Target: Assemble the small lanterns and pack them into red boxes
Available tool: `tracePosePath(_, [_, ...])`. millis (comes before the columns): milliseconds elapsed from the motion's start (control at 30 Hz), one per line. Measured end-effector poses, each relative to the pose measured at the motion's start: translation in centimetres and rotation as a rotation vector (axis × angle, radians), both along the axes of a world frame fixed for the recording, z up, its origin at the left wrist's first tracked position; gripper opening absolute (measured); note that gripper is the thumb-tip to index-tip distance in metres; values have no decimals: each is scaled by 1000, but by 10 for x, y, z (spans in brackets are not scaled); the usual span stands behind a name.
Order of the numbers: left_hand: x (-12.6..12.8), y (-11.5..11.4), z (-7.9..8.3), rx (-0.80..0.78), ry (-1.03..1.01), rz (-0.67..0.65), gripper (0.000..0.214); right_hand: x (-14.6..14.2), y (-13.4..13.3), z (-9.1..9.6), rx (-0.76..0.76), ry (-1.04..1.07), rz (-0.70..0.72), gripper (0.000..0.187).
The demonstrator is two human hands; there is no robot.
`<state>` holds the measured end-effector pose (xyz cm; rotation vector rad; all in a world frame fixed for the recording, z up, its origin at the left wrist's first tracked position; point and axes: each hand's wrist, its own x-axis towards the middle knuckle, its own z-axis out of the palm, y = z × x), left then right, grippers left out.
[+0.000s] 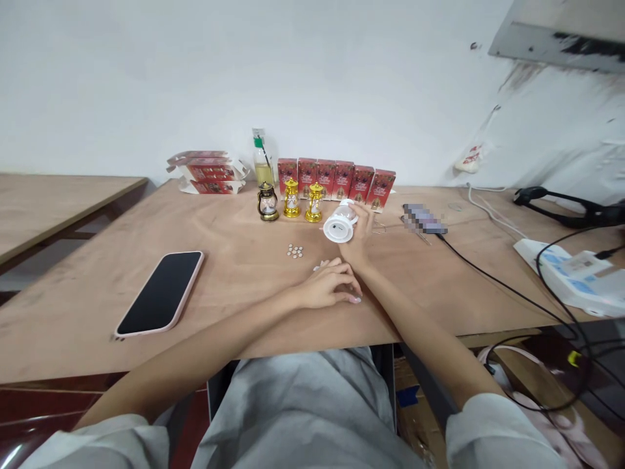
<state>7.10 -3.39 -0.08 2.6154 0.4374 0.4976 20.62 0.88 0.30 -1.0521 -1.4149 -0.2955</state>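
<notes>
My right hand (360, 236) is stretched out over the wooden table (234, 260) and grips a small white lantern (340, 223) lying on its side, its round base facing me. My left hand (328, 284) rests on the table just in front of it, fingers curled down onto the wood; what lies under them is hidden. A small cluster of button batteries (295, 251) lies to the left of both hands. Behind it stand a dark lantern (268, 202) and two gold lanterns (291, 198) (314, 202).
A row of red boxes (336, 178) lines the wall, with flattened red boxes (208, 172) and a small bottle (262, 163) to their left. A black phone in a pink case (162, 292) lies at the left. Cables (493, 277), a white device (576, 273) and a blurred item (424, 219) lie at the right.
</notes>
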Motion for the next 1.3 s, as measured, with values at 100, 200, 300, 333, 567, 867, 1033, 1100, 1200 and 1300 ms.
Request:
tracePosePath(100, [3,5,1,-25,2,-37,15,3,3,-2,8,20,-13,44])
tracePosePath(200, [5,8,1,-26,18,-46,13,6,5,-4,2,20,-10,45])
tracePosePath(300, [5,8,2,-25,30,-38,12,7,6,-5,19,-2,-27,46])
tracePosePath(333, [5,8,2,-25,33,-34,12,7,6,-5,27,-12,-36,46])
tracePosePath(567, [6,4,5,-37,58,-9,12,8,7,-5,39,-33,-40,47])
tracePosePath(867, [4,-8,8,40,54,132,29,3,4,-4,-13,-12,6,48])
tracePosePath(1033, [-5,-40,8,395,122,175,42,0,2,-3,-20,-26,6,50])
tracePosePath(1100, [-11,-57,6,508,138,182,53,1,1,-2,-24,-40,-1,51])
tracePosePath(1200, [-18,-79,2,622,156,186,61,1,1,-3,-33,-58,-3,52])
tracePosePath(1300, [-22,-94,-6,776,116,165,49,1,1,-4,-16,-60,4,53])
